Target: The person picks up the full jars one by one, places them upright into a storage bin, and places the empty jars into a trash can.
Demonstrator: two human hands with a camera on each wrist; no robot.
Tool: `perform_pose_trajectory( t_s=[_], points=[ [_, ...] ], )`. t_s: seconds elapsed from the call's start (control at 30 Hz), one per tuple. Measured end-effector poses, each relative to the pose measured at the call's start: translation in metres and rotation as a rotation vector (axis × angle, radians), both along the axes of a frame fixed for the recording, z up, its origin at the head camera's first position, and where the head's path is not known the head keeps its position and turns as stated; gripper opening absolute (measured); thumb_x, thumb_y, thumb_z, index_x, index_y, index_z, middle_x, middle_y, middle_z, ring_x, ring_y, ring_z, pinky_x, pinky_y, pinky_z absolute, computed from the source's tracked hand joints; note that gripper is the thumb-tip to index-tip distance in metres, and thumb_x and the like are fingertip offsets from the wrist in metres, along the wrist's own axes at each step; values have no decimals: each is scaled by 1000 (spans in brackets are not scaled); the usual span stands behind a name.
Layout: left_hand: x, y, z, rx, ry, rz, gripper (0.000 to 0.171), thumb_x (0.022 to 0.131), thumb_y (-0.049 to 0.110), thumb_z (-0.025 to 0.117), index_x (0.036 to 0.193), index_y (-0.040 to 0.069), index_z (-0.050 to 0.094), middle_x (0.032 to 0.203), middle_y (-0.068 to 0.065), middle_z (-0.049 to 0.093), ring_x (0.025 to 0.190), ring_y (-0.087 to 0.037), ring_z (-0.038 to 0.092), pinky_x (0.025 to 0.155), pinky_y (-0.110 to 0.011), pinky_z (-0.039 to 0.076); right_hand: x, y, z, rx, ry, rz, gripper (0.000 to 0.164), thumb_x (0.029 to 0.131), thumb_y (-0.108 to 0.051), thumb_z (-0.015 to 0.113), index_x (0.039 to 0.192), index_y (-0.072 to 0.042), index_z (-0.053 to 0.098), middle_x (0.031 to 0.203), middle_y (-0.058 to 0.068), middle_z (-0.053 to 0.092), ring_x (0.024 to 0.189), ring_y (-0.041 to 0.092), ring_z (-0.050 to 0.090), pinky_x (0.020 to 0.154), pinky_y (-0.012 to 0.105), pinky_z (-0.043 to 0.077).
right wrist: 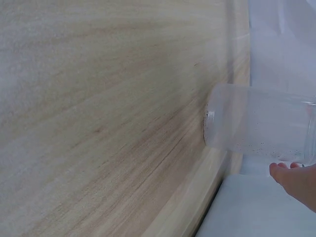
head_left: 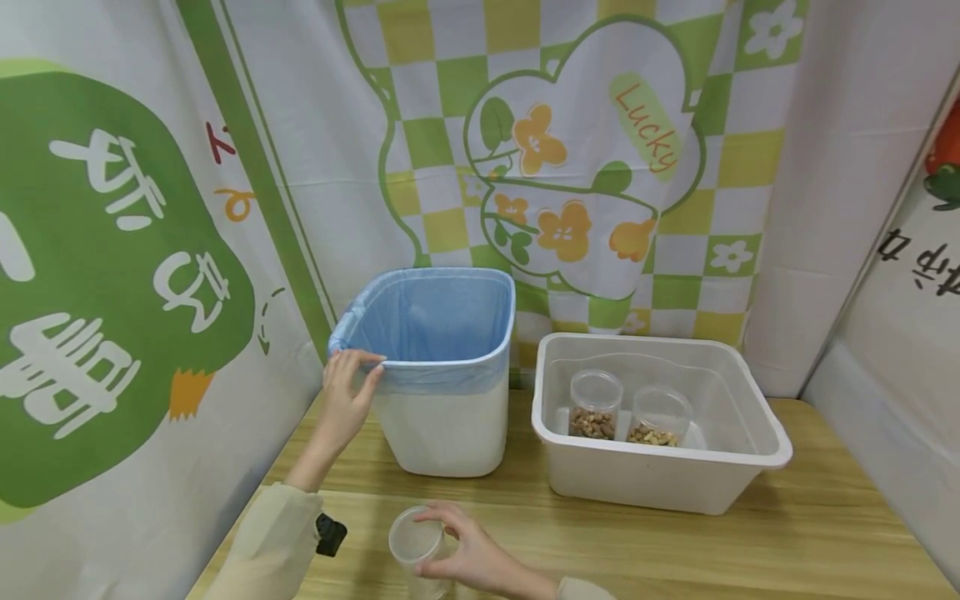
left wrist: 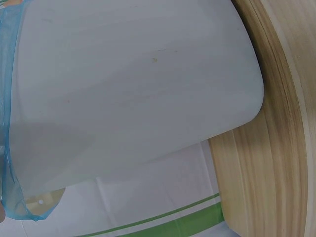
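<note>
My left hand (head_left: 347, 387) holds the front left rim of a white trash can (head_left: 446, 429), thumb and fingers at the edge. A blue trash bag (head_left: 457, 304) lines the can and folds down over its rim. In the left wrist view, the can's white side (left wrist: 138, 89) fills most of the picture. Nearer to me, my right hand (head_left: 476, 552) grips a clear plastic jar (head_left: 412, 540) near its top, fingers and thumb on opposite sides. Seen from the right wrist, the jar (right wrist: 261, 118) stands upright on the table with small specks on its inside wall.
Right of the trash can stands a white plastic basin (head_left: 637, 477). Inside it are two clear jars, one with brown nuts (head_left: 592, 422) and one with paler nut pieces (head_left: 652, 436). The wooden table (head_left: 675, 554) ends against printed cloth walls (head_left: 300, 150) at the back and sides.
</note>
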State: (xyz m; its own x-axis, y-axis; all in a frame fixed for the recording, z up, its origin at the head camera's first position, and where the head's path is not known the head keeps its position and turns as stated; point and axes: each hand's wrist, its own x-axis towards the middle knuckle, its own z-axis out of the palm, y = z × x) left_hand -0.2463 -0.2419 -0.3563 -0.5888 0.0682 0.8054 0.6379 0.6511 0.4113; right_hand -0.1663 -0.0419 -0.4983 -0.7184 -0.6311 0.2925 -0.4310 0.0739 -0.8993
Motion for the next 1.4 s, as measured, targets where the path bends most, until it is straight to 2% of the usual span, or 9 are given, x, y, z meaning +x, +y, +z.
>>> perform_pose_trajectory(
  t_s=[0.23,0.47,0.67,1.0,1.27,1.4],
  points=[
    [0,-1,-1,-13,7,16,12,79,-5,57,91,-4,56,89,-17,55,94,-33,43,102,-54,11,1,-3,-2,-50,-28,9,51,72,-20,73,118,-16,52,126,6,45,115,17,41,90,31,41],
    [0,-1,-1,-15,-2,11,12,80,-5,56,91,-4,56,89,-17,55,94,-33,43,102,-54,10,2,-8,-6,-86,18,-35,51,70,-16,74,115,-11,51,119,5,51,108,14,47,91,35,42],
    [0,0,-1,-6,6,7,12,79,-6,56,91,-4,56,88,-17,55,94,-33,42,102,-55,10,5,-11,-7,-79,40,-71,53,68,-13,75,114,-11,50,116,6,52,104,10,47,88,30,43],
    [-1,0,-1,-4,16,10,12,79,-6,57,90,-5,56,88,-18,55,93,-34,43,102,-54,11,6,-7,-2,-88,-15,-153,51,68,-15,75,113,-15,51,116,3,51,103,14,49,88,32,43],
    [0,0,0,-2,15,0,12,79,-6,56,91,-4,56,88,-17,55,93,-33,43,101,-55,10,3,2,9,-122,30,-186,52,68,-14,75,113,-11,50,116,9,50,103,27,49,85,36,45],
    [0,0,0,-3,10,-2,12,79,-6,55,91,-4,56,88,-17,54,93,-33,42,101,-55,10,1,6,11,-124,28,-205,51,68,-16,75,113,-12,50,114,8,51,102,23,49,85,35,44]
  ],
)
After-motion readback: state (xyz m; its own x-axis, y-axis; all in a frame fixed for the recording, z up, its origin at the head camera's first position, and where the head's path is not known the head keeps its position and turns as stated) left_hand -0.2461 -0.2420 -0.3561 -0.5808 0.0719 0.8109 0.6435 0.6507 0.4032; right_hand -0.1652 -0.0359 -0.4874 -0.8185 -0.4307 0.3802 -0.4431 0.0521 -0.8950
